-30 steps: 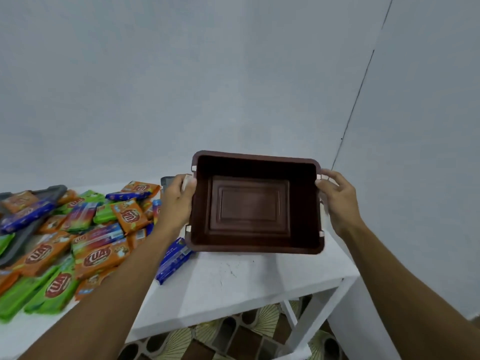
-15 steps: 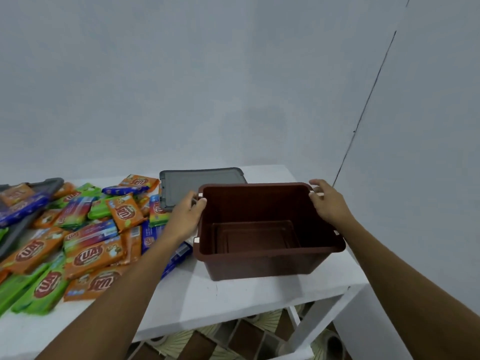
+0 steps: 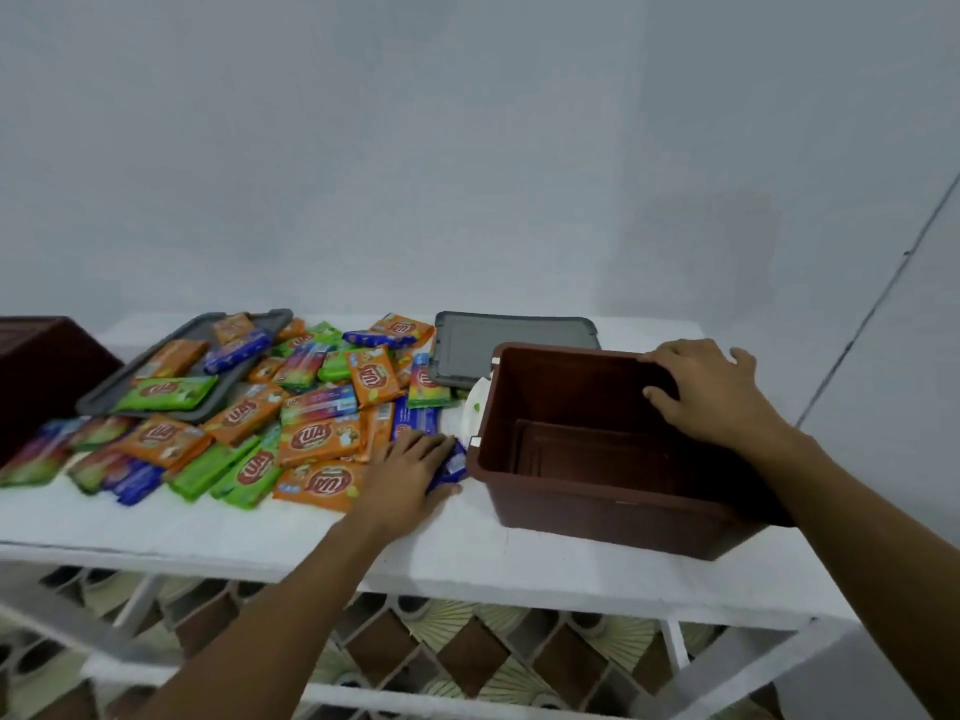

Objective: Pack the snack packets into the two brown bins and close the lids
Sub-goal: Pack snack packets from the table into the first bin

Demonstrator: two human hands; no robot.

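Right grip [image 3: 711, 394] clasps the far rim of the open brown bin [image 3: 597, 506], thumb inside. Left grip [image 3: 410, 470] lies straight-fingered on a blue packet [image 3: 453, 461] at the bin's 9 o'clock, beside the snack packets [image 3: 317, 444]. The bin's right corner nears the desk [image 3: 363, 548] edge; bare desk runs along 6 o'clock.

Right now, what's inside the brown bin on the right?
No packets: the brown bin shows a bare floor. Its near wall hides the front strip; the right hand grips the rim.
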